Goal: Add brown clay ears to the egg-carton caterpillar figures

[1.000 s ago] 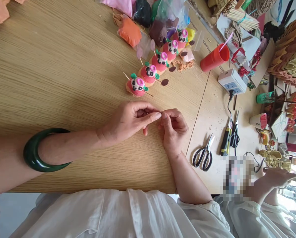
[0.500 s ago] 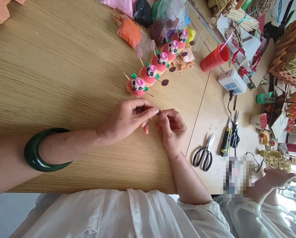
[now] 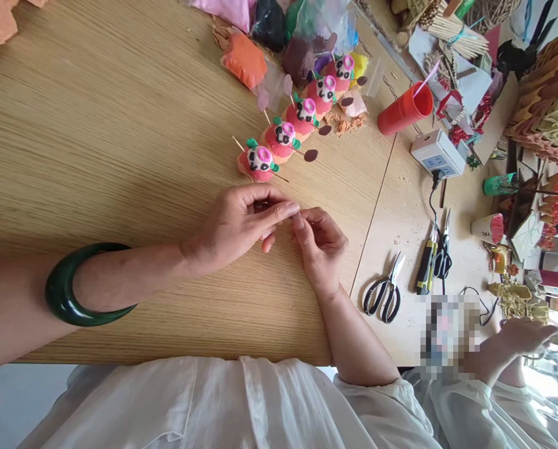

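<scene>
My left hand (image 3: 239, 223) and my right hand (image 3: 320, 248) meet fingertip to fingertip over the wooden table (image 3: 96, 143). Between them they pinch a tiny dark piece (image 3: 298, 214), too small to name. A green bangle (image 3: 75, 285) circles my left forearm. Just beyond the hands stands a diagonal row of small pink clay figures (image 3: 286, 134) with panda-like faces, green leaves and thin sticks. Small brown clay discs (image 3: 311, 155) lie beside the row.
Bags of coloured clay (image 3: 279, 31) sit at the far edge. To the right lie a red cup (image 3: 405, 111), a white power strip (image 3: 438, 154), scissors (image 3: 386, 293) and a yellow-black tool (image 3: 426, 265). Another person's hand (image 3: 522, 337) works at the lower right among paper craft pieces.
Both hands have drifted slightly left and away from me, staying pinched together. The small dark piece showed between the fingertips half a second ago and is more covered now.
</scene>
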`<state>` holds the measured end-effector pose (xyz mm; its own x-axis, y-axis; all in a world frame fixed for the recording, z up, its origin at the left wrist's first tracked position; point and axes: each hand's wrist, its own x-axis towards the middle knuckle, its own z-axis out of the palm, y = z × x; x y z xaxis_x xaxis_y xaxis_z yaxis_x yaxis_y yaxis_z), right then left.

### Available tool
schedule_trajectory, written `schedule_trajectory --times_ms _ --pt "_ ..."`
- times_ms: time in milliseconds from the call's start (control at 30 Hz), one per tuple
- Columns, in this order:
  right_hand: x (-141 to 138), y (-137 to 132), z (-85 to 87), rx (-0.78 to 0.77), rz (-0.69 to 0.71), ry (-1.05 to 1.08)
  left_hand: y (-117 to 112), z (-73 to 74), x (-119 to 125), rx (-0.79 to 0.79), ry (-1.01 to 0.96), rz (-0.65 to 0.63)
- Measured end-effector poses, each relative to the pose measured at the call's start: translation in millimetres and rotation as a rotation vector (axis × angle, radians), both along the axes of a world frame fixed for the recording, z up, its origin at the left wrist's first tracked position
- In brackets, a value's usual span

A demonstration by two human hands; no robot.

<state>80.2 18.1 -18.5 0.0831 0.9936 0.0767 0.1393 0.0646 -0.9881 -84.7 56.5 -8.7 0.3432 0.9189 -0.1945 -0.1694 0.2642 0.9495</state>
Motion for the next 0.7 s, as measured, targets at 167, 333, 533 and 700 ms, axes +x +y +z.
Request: schedule_trajectory --times_ms 167,333,533,700 --pt "0.7 0.9 -5.5 0.06 0.029 0.024 0.7 -2.5 0.7 0.002 -0.025 -0.009" --pt "1.5 0.6 -6.6 0.031 0.001 -0.018 0.6 1.0 -0.5 0.013 0.016 -0.028" --pt "-0.2 -1.1 -3.2 -0.032 0.004 0.013 0.2 1.3 -0.2 0.02 -0.004 -0.016" --pt "0.3 -1.5 -7.8 -0.017 -0.039 -0.03 0.2 -2.3 0.4 0.003 -0.034 -0.014"
